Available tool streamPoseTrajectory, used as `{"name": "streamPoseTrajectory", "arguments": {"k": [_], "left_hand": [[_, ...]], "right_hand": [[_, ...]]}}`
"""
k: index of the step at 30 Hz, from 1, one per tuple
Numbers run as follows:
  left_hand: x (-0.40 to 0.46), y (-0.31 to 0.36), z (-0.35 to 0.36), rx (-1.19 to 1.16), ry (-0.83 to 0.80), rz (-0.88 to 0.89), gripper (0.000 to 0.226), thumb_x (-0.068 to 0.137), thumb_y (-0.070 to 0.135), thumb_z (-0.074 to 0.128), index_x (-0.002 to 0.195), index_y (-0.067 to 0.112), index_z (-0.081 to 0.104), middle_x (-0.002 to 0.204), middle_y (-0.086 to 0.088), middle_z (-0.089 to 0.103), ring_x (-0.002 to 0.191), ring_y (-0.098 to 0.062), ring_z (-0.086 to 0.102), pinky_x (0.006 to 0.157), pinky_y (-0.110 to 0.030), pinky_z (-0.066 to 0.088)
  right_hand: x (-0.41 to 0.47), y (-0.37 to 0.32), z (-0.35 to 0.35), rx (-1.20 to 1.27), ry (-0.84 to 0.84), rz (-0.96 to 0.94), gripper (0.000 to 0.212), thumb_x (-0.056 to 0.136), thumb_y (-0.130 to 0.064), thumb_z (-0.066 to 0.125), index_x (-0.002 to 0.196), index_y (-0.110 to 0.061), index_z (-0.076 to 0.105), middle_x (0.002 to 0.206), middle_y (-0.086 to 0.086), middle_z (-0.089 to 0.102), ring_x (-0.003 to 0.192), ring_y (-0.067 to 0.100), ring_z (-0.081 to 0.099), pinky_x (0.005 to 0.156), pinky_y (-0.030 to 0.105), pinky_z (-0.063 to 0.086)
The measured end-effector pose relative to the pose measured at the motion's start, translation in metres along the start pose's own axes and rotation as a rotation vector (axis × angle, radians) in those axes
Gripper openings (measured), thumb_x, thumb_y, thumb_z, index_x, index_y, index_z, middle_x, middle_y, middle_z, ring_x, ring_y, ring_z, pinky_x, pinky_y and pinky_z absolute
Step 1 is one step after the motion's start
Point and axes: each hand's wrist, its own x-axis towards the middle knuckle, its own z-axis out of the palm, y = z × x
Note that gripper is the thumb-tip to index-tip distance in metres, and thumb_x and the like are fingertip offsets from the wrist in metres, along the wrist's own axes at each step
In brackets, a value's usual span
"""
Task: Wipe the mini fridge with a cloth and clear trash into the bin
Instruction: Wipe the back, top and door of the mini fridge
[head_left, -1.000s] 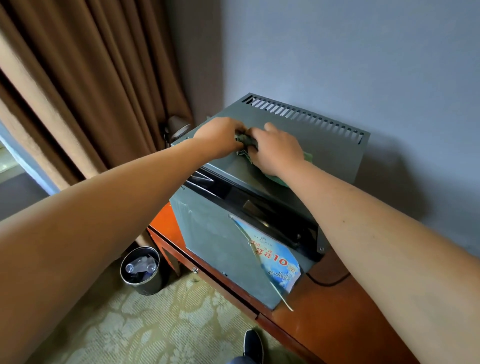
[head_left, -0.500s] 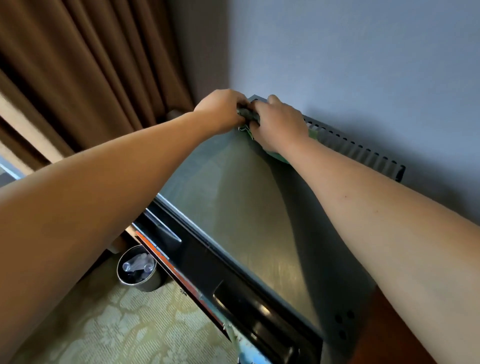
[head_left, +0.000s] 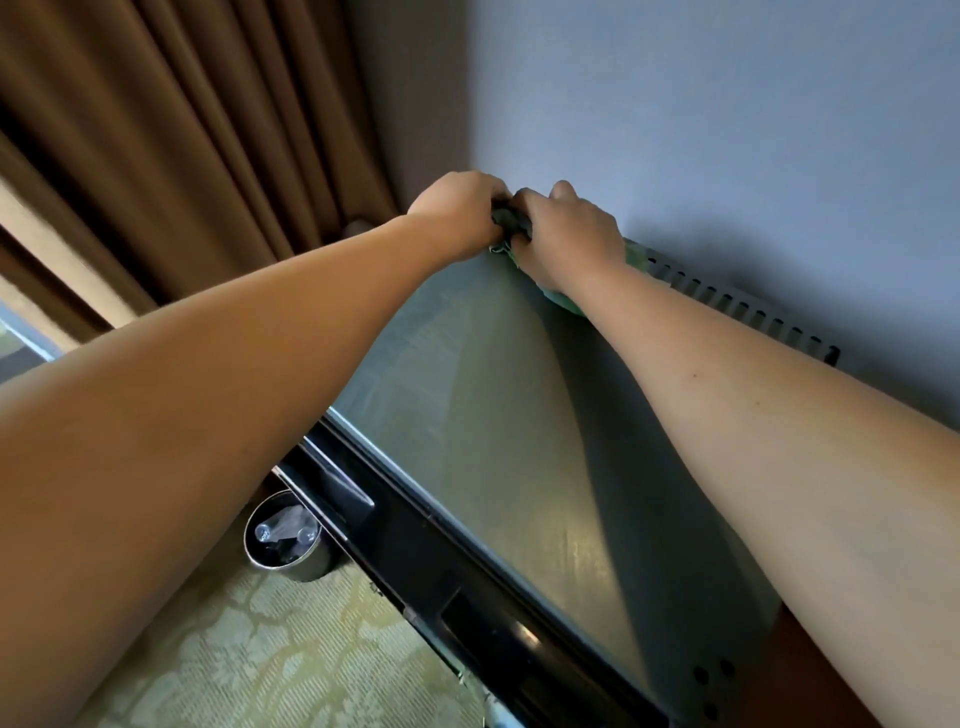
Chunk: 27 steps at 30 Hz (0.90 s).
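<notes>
A green cloth (head_left: 558, 299) was pressed by both hands at the back edge of the mini fridge (head_left: 498, 415) top, near the wall.

The left hand (head_left: 457, 210) and the right hand (head_left: 566, 234) were curled round the bunched cloth, knuckles nearly touching. The cloth was judged soft, light and easily crumpled, best held as a wad under the palm; the smooth metal top was judged slippery. A bin (head_left: 311, 564) with bottles stood on the carpet below.

Green cloth (head_left: 558, 300) bunched on grey mini fridge's (head_left: 493, 415) top; bin (head_left: 291, 545) below.
</notes>
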Motion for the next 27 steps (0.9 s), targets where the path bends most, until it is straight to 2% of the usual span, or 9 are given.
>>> {"name": "streamPoseTrajectory", "arguments": {"k": [4, 9, 14, 21, 27], "left_hand": [[-0.023, -0.006, -0.002, 0.008, -0.022, 0.041, 0.026, 0.088, 0.027, 0.063, 0.112, 0.023, 0.071, 0.108, -0.001, 0.071, 0.100, -0.027, 0.064, 0.081, -0.039, 0.055], [-0.065, -0.015, -0.006, -0.018, -0.050, 0.137, 0.032, 0.089, 0.027, 0.064, 0.121, 0.027, 0.069, 0.116, 0.001, 0.070, 0.106, -0.026, 0.063, 0.089, -0.041, 0.054], [-0.113, -0.032, -0.012, -0.023, -0.074, 0.241, 0.033, 0.090, 0.026, 0.064, 0.122, 0.022, 0.069, 0.117, -0.006, 0.071, 0.109, -0.030, 0.064, 0.091, -0.042, 0.054], [-0.176, -0.060, -0.025, -0.076, -0.084, 0.337, 0.035, 0.087, 0.027, 0.067, 0.123, 0.026, 0.070, 0.117, -0.004, 0.073, 0.108, -0.029, 0.065, 0.091, -0.043, 0.055], [-0.196, -0.080, -0.035, -0.105, -0.109, 0.369, 0.041, 0.082, 0.033, 0.074, 0.122, 0.031, 0.070, 0.115, 0.001, 0.073, 0.105, -0.025, 0.066, 0.089, -0.041, 0.056]], "right_hand": [[-0.025, -0.016, -0.006, -0.037, 0.004, 0.025, 0.035, 0.094, -0.038, 0.050, 0.127, -0.026, 0.055, 0.113, 0.013, 0.053, 0.096, 0.041, 0.061, 0.069, 0.037, 0.038], [-0.074, -0.049, -0.014, -0.084, 0.018, 0.102, 0.034, 0.095, -0.041, 0.049, 0.125, -0.026, 0.055, 0.118, 0.014, 0.054, 0.104, 0.040, 0.060, 0.071, 0.039, 0.038], [-0.128, -0.094, -0.026, -0.098, 0.029, 0.167, 0.035, 0.094, -0.041, 0.052, 0.125, -0.025, 0.055, 0.113, 0.014, 0.052, 0.100, 0.040, 0.060, 0.070, 0.038, 0.038], [-0.184, -0.160, -0.039, -0.116, 0.038, 0.261, 0.024, 0.093, -0.038, 0.052, 0.114, -0.026, 0.053, 0.099, 0.008, 0.044, 0.095, 0.039, 0.059, 0.065, 0.037, 0.037], [-0.200, -0.189, -0.044, -0.123, 0.015, 0.273, 0.022, 0.093, -0.037, 0.051, 0.112, -0.025, 0.051, 0.094, 0.005, 0.038, 0.090, 0.038, 0.059, 0.064, 0.037, 0.036]]}}
